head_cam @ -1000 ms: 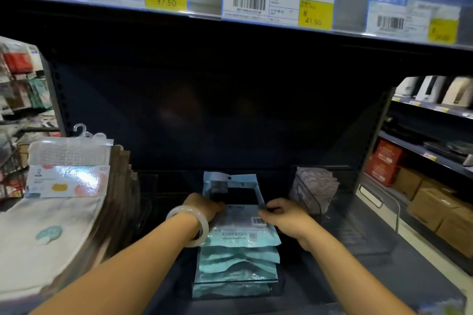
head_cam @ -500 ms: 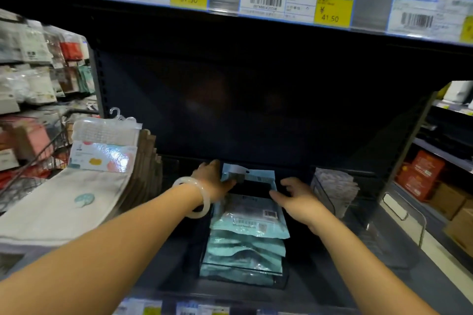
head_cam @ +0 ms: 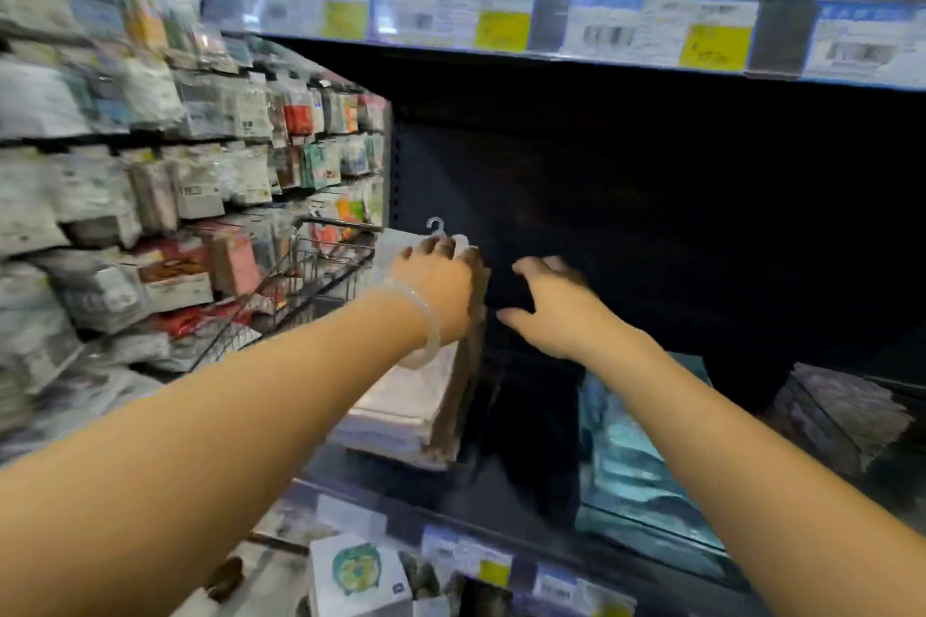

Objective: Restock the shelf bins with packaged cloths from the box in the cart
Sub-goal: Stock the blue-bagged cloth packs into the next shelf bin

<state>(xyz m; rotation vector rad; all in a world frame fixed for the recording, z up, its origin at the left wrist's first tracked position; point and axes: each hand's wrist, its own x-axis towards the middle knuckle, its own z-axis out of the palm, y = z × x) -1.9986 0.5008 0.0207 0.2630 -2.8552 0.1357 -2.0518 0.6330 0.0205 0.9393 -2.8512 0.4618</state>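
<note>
On the dark shelf, the left hand lays its grip over the top of the upright stack of hanging cloth packs. The right hand hovers released just beside it, above the bin of teal packaged cloths.

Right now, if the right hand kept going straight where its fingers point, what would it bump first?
Probably the stack of hanging cloth packs, beside the left hand. The right hand points left toward it, though blur hides depth.

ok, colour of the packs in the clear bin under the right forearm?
Light teal packs, blurred; the head view is the only one showing them.
</note>
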